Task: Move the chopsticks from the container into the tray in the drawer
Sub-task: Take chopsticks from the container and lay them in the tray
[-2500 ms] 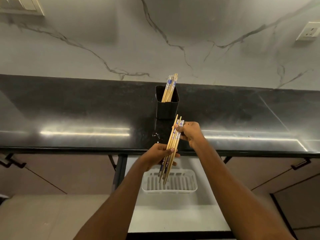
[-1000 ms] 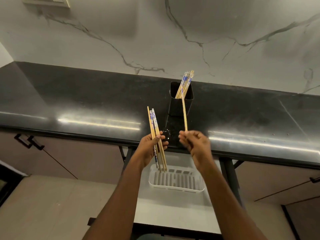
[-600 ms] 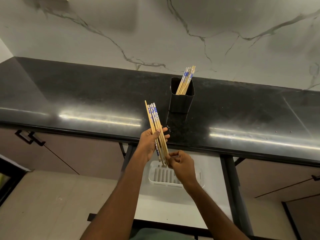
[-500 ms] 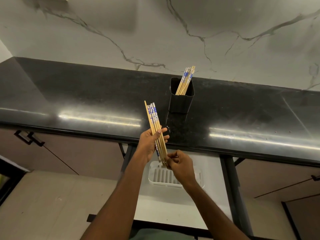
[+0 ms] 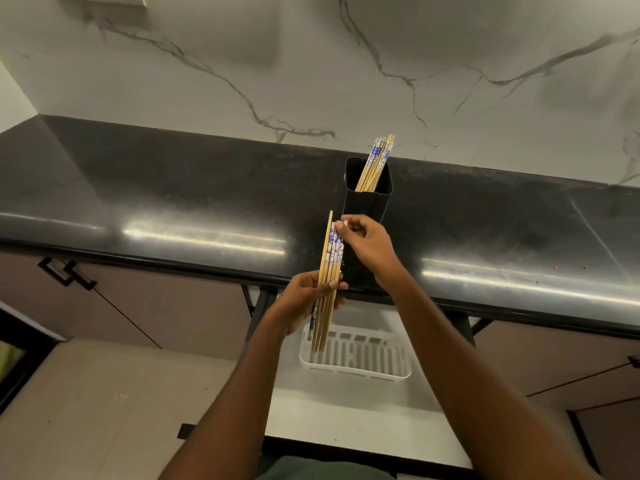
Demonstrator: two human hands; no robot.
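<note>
My left hand [image 5: 304, 299] grips a bundle of wooden chopsticks [image 5: 329, 268] with blue-and-white tops, held upright over the counter's front edge. My right hand [image 5: 367, 244] pinches the tops of that bundle with its fingertips. Behind the hands stands a black square container [image 5: 369, 199] on the counter, with several more chopsticks [image 5: 375, 162] leaning in it. Below, a white slotted tray [image 5: 356, 358] lies in the open white drawer [image 5: 346, 410]; the bundle's lower tips hang above its left end.
The glossy black counter [image 5: 173, 209] runs left to right, backed by a white marble wall [image 5: 311, 64]. Closed brown cabinet doors with black handles [image 5: 65, 271] flank the drawer. Beige floor [image 5: 104, 410] lies at the lower left.
My right hand has risen from the lower end of the bundle to its tops. The left hand still holds the bundle, now tilted slightly the other way.
</note>
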